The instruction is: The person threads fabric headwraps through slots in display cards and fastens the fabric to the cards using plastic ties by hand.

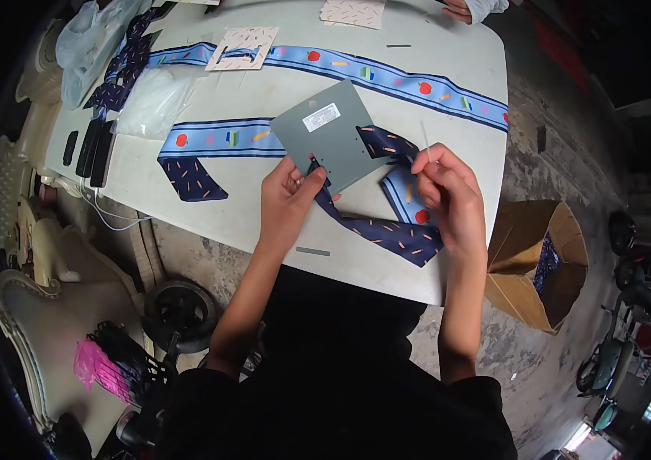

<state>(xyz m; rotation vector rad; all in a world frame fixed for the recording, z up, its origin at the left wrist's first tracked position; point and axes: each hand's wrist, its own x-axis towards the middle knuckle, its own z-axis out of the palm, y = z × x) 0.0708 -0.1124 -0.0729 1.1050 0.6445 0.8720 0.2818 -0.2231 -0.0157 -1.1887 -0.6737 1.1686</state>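
A grey card (324, 136) with a white label is pinched in my left hand (288, 195), together with a dark blue ribbon (394, 239) printed with small pencils. The ribbon passes at the card's lower edge and lies in a loop towards the right. My right hand (448, 184) has its fingers closed beside the card, with a thin pale strip (425, 136) sticking up from the fingertips. A light blue ribbon (222, 139) with apples and books lies behind the card, its dark side folded over at the left end.
Another blue ribbon (417, 86) crosses the table (134, 188) beneath a patterned card (242, 47). Plastic bags (158, 100) and black devices (95, 153) are at the left. A co-worker's hand (459, 11) shows at the top. A cardboard box (513, 295) stands at the right.
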